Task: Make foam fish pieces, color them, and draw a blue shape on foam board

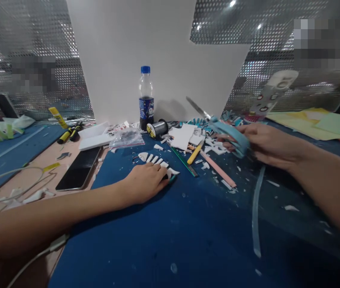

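My right hand [260, 142] grips a pair of scissors by its light blue handles, raised over the table at the right. The scissors [230, 135] point up and to the left, blurred a little by motion. Flat on the blue mat [158, 244], my left hand [147, 182] rests over a white fishbone-shaped cutout [155, 159]. The cutout's head and several ribs show beyond the fingers, and its tail [173, 171] comes out at the right. Under the fingertips is something dark and teal that I cannot make out.
Behind the hands stand a cola bottle [146, 100] and a spool of thread [158, 129]. White scraps [183, 136], a green ruler [184, 161], a yellow cutter [195, 153] and a pink strip [219, 169] lie mid-table. A phone [80, 170] lies left; a white board [146, 48] stands behind.
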Action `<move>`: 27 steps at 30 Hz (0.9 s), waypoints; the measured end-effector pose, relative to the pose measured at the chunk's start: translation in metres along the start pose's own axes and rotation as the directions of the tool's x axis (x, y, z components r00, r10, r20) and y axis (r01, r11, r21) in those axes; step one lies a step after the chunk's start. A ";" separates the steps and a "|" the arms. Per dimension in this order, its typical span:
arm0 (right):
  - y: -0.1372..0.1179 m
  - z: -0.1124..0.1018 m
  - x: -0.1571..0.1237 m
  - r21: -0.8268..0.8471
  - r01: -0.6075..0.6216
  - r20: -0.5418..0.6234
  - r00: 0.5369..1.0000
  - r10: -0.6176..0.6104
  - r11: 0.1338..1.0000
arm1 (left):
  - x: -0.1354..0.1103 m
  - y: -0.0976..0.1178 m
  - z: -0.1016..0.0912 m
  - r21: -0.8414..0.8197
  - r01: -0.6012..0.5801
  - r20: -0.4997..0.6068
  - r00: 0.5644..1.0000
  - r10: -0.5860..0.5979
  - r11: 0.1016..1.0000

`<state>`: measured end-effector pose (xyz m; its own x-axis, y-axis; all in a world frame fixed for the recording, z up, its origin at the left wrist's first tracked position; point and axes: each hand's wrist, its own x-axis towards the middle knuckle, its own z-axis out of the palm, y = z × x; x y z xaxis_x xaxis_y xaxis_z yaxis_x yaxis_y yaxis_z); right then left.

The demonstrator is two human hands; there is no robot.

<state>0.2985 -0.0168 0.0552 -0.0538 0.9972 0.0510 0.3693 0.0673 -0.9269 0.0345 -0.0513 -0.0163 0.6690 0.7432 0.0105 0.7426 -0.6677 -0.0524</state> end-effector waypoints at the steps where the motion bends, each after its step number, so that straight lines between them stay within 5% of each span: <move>1: 0.001 0.001 0.000 0.016 0.011 -0.007 1.000 -0.011 1.000 | 0.001 -0.003 0.000 0.007 -0.036 0.003 0.999 0.036 0.999; 4: 0.007 0.001 0.000 0.036 0.049 -0.056 0.997 -0.047 0.998 | 0.002 -0.011 0.000 0.008 -0.144 -0.005 0.990 0.144 0.990; 7: 0.013 -0.002 0.000 -0.176 0.148 -0.075 0.984 -0.163 0.973 | 0.000 -0.016 0.000 -0.016 -0.120 -0.031 0.992 0.119 0.993; 10: 0.015 -0.007 -0.001 -0.572 0.269 0.063 0.956 -0.286 0.774 | -0.003 -0.017 0.001 -0.055 -0.020 -0.050 0.999 0.017 0.998; 12: 0.016 -0.008 -0.002 -0.710 0.315 0.187 0.946 -0.263 0.629 | -0.006 -0.016 0.002 -0.099 0.009 -0.065 0.998 -0.015 0.995; 17: 0.022 -0.010 0.000 -0.750 0.377 0.354 0.923 -0.152 0.544 | -0.007 -0.008 0.005 -0.146 0.036 -0.096 0.994 -0.050 0.989; 27: 0.025 -0.011 0.001 -0.765 0.403 0.454 0.891 -0.023 0.502 | -0.002 -0.009 0.000 -0.001 -0.255 0.027 0.967 0.255 0.967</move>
<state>0.3184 -0.0140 0.0361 -0.4774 0.8727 -0.1020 0.8737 0.4592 -0.1606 0.0261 -0.0466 -0.0158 0.8351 0.5492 -0.0303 0.5474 -0.8353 -0.0519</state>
